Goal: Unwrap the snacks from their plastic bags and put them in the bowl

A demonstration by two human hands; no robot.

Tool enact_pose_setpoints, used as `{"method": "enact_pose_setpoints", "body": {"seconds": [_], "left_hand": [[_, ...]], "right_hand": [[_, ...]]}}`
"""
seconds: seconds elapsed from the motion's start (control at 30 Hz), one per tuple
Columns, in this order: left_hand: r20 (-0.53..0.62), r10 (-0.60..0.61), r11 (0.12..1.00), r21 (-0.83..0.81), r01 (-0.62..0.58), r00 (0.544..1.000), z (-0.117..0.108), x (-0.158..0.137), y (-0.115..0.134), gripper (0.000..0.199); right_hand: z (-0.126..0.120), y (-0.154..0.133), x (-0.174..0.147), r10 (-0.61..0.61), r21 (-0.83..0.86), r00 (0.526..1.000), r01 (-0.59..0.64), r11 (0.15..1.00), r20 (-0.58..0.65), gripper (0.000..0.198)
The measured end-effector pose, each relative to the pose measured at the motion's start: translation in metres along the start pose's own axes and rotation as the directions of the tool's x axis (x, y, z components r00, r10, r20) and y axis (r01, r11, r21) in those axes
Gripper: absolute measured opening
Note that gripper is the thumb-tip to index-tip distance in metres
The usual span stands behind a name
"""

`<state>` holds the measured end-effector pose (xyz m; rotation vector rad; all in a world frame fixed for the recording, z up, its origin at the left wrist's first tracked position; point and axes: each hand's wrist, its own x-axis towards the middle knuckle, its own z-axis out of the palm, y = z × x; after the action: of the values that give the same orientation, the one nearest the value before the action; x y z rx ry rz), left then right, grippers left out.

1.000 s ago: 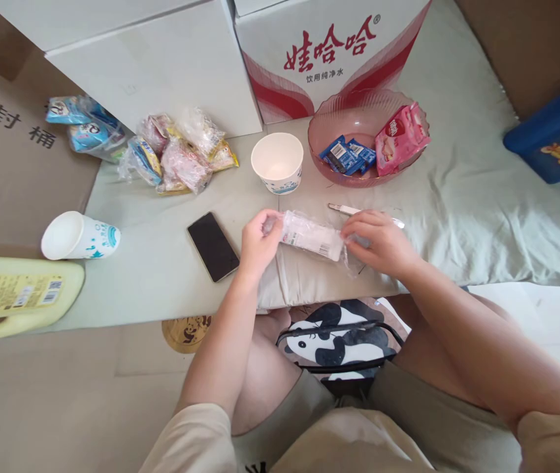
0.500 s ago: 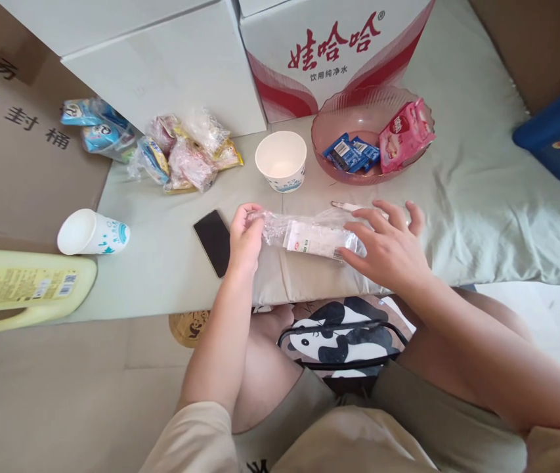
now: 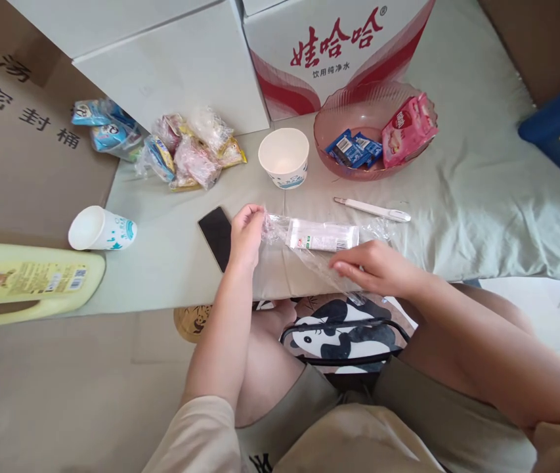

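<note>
My left hand [image 3: 246, 235] is closed on the gathered end of a clear plastic bag [image 3: 276, 226]. A white packet [image 3: 323, 235] with small green and red print and a barcode lies on or inside the clear plastic; which one I cannot tell. My right hand [image 3: 375, 264] pinches a loose edge of the same plastic at the near side, just below the packet. A white utility knife [image 3: 372, 209] rests on the cloth beyond the packet. Beside my left hand lies a dark phone [image 3: 215, 236], partly covered by it.
Farther back stand a paper bowl [image 3: 284, 157] and a pink bowl [image 3: 326, 131] with blue sachets and a pink pack. To the left are wrapped snacks [image 3: 195, 161], a tipped paper cup [image 3: 103, 228] and a yellow jug [image 3: 38, 279]. White boxes [image 3: 171, 72] line the back.
My right hand has moved from the packet's right end toward me, its spread fingers now pinching the plastic. The film is drawn toward me, and the knife shows fully. My left hand keeps its grip.
</note>
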<state>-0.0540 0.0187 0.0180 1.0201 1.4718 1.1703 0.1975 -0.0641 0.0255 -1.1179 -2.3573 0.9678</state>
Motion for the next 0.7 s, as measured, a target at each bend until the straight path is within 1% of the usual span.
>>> {"method": "enact_pose_setpoints", "body": {"seconds": [0.03,0.07,0.1,0.17,0.2,0.23,0.3,0.33,0.37,0.4,0.43,0.47,0.53,0.57,0.6,0.63,0.7], "left_hand": [[0.01,-0.005,1.0,0.019,0.005,1.0,-0.001,0.0,0.0,0.013],[0.026,-0.013,0.999,0.042,0.012,1.0,-0.003,0.0,0.001,0.014],[0.053,-0.027,0.997,0.067,0.023,0.998,-0.005,-0.001,0.002,0.016],[0.156,-0.06,0.995,0.092,0.046,0.986,-0.01,-0.003,0.004,0.024],[0.225,-0.073,0.995,0.084,0.055,0.972,-0.013,-0.005,0.005,0.031],[0.292,-0.074,0.996,0.068,0.057,0.953,-0.015,-0.006,0.006,0.04],[0.398,-0.064,0.998,0.05,0.049,0.915,-0.021,-0.009,0.007,0.061],[0.428,-0.065,0.997,0.061,0.044,0.902,-0.023,-0.01,0.006,0.07],[0.44,-0.077,0.995,0.086,0.044,0.895,-0.025,-0.01,0.005,0.075],[0.435,-0.101,0.991,0.121,0.054,0.894,-0.027,-0.01,0.003,0.078],[0.414,-0.133,0.985,0.159,0.072,0.9,-0.029,-0.01,0.002,0.077],[0.376,-0.166,0.976,0.197,0.096,0.912,-0.03,-0.01,0.001,0.071],[0.305,-0.217,0.957,0.253,0.14,0.927,-0.032,-0.012,0.001,0.049],[0.304,-0.233,0.953,0.262,0.154,0.924,-0.032,-0.013,0.002,0.037],[0.333,-0.242,0.954,0.251,0.162,0.911,-0.031,-0.015,0.004,0.028],[0.382,-0.241,0.962,0.218,0.167,0.892,-0.03,-0.018,0.007,0.025],[0.499,-0.213,0.977,0.1,0.188,0.84,-0.027,-0.024,0.013,0.028]], "right_hand": [[0.001,0.003,0.003,0.044,-0.07,0.993,-0.052,0.996,-0.106,0.042],[0.003,0.006,0.007,0.072,-0.138,0.976,-0.101,0.985,-0.204,0.039],[0.005,0.01,0.011,0.079,-0.193,0.958,-0.136,0.972,-0.275,0.034],[0.008,0.017,0.018,0.056,-0.271,0.942,-0.151,0.951,-0.33,0.029],[0.01,0.019,0.021,0.049,-0.302,0.938,-0.16,0.94,-0.344,0.031],[0.011,0.022,0.023,0.056,-0.33,0.928,-0.186,0.926,-0.368,0.036],[0.012,0.023,0.026,0.091,-0.372,0.894,-0.273,0.887,-0.439,0.05],[0.013,0.022,0.027,0.106,-0.384,0.878,-0.309,0.87,-0.466,0.055],[0.013,0.021,0.027,0.113,-0.389,0.873,-0.324,0.862,-0.475,0.057],[0.013,0.019,0.028,0.112,-0.391,0.881,-0.315,0.865,-0.46,0.056],[0.013,0.017,0.028,0.106,-0.391,0.899,-0.288,0.874,-0.425,0.051],[0.014,0.016,0.029,0.098,-0.389,0.918,-0.257,0.885,-0.385,0.047],[0.017,0.014,0.03,0.094,-0.385,0.941,-0.222,0.896,-0.324,0.045],[0.019,0.014,0.03,0.097,-0.386,0.946,-0.218,0.896,-0.309,0.048],[0.02,0.014,0.031,0.102,-0.387,0.948,-0.219,0.896,-0.3,0.052],[0.022,0.014,0.031,0.107,-0.386,0.949,-0.221,0.896,-0.296,0.056],[0.024,0.015,0.032,0.111,-0.376,0.954,-0.214,0.901,-0.277,0.061]]}}
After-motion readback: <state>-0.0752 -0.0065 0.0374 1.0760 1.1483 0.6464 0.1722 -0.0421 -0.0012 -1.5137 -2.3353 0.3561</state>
